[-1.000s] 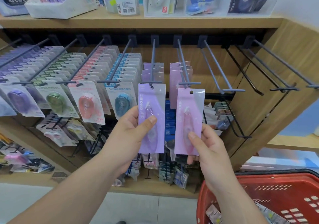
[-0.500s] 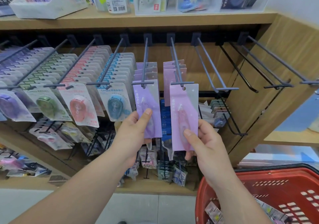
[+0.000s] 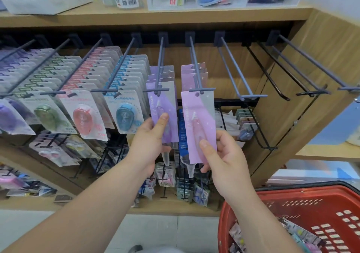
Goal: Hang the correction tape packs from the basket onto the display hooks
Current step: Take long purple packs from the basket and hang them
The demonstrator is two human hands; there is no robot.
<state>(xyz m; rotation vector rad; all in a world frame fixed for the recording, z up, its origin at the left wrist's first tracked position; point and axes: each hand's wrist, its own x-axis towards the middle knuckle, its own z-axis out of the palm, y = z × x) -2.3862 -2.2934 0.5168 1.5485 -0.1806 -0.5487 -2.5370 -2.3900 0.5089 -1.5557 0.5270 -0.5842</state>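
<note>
Where left hand [image 3: 149,138] grips, pack [image 3: 165,102] looks purple.

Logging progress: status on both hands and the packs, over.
Left hand grips purple pack at its hook. Right hand grips pink pack, hole by next hook tip. Nothing blocking.

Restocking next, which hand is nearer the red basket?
Right. The right hand holds the pink correction tape pack just above the basket; the left hand holds the purple pack farther left.

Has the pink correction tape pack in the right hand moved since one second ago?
Yes. The pink correction tape pack rose toward its hook's crossbar: its top edge, earlier clearly below the crossbar, now reaches it.
</note>
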